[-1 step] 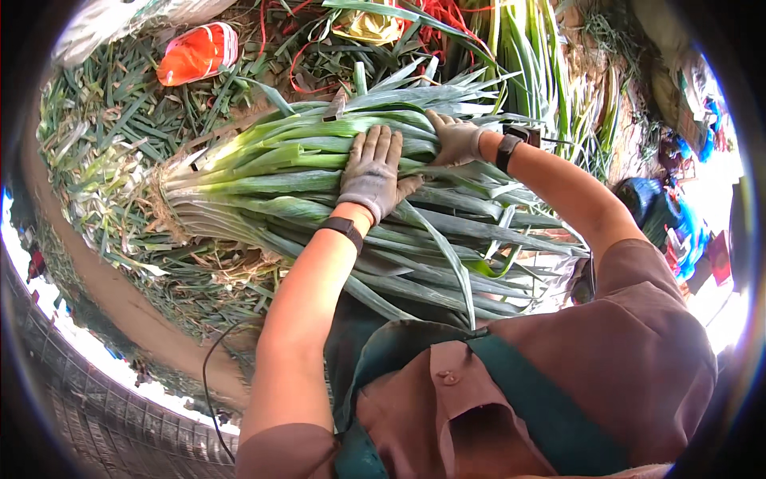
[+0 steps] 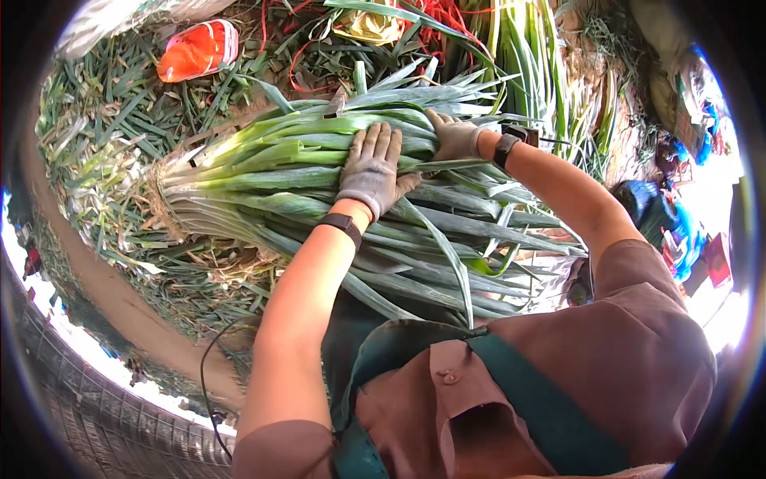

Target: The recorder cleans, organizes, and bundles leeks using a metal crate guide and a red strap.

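A big bundle of leeks (image 2: 295, 177) lies sideways before me, roots and pale ends to the left, long green leaves fanning out to the right. My left hand (image 2: 372, 174), in a grey glove, rests flat on top of the leaves, fingers stretched out and pointing away from me. Farther right, my gloved right hand (image 2: 457, 140) curves around a clutch of leaves on the bundle's far side; some of its fingertips are hidden among them. One long leaf runs across just below that hand. Both wrists wear dark bands.
Cut leaf scraps (image 2: 104, 160) cover the ground at left. An orange-red bag or wrapper (image 2: 198, 51) lies at the far left. Red twine (image 2: 435, 14) and a yellow crumpled piece (image 2: 375, 25) are at the back. More leeks (image 2: 531, 64) lie behind right. A large tyre (image 2: 104, 399) stands near left.
Both hands keep almost the same places on the leeks. A long leaf below my right hand has shifted up slightly.
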Available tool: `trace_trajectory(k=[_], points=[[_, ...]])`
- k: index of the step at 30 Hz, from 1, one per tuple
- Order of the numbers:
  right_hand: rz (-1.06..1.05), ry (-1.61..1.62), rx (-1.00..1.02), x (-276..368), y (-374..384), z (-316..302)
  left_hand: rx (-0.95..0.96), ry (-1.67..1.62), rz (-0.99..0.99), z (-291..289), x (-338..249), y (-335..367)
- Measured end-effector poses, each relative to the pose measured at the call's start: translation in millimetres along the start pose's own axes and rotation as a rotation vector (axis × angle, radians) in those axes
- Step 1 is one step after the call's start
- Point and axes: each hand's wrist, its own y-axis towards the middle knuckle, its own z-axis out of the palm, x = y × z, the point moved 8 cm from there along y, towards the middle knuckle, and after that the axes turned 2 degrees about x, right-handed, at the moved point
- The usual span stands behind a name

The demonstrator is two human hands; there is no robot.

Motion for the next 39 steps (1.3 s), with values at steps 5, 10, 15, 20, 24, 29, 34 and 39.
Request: trace_trajectory(k=[5,10,15,20,24,29,34,39], points=[[0.066,-0.022,0.009,-2.1,9.5,-0.4,0.004,-0.091,0.028,-16.2,2.1,-2.9],[0.068,-0.041,0.035,-38.5,18.6,-2.3,-0.612,-0.976,0.016,-126.2,50.1,-99.6],[0.073,0.089,0.132,7.4,-11.6,-7.3,-1.287,-1.360,-1.072,-19.0,188.1,-297.1],[0.133,0.005,0.228,-5.7,-1.5,-0.6,-0.988,-2.026,-1.223,192.1,167.7,-314.9],[-0.043,0.299,0.065,-69.1,22.7,-17.0,-1.154,-2.536,-0.750,210.7,125.8,-243.4],[-0.001,0.240,0.057,-54.2,22.7,-12.0,-1.194,-2.639,-0.641,182.1,51.6,-236.5],[0.022,0.182,0.070,-38.5,13.5,-21.9,-1.216,-2.691,-0.754,185.9,19.4,-234.2],[0.039,0.135,0.103,-22.0,7.9,-18.4,-1.030,-2.813,-0.773,208.4,8.3,-231.0]])
